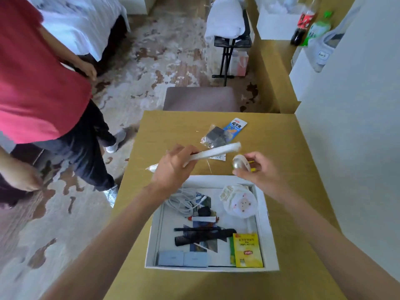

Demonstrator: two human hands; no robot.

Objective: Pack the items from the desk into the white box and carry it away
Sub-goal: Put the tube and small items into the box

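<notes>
The white box (270,245) lies open on the wooden desk (281,148). Inside are a white cable (181,201), a black comb (203,236), a yellow tea packet (247,250), two grey-blue packets (183,258) and a round white fan with a bear face (240,203). My left hand (173,167) is above the box's far left corner, shut on a long white wrapped packet (218,151). My right hand (259,169) holds a small round silver and white object (240,163) over the far rim. A blue snack packet (234,126) and a clear bag with a dark item (213,136) lie further back on the desk.
A person in a red shirt and dark trousers (43,83) stands on the patterned carpet at the left. A brown stool (201,98) sits beyond the desk. A white wall (357,126) borders the right. Bottles (307,20) and a white box stand on a far counter.
</notes>
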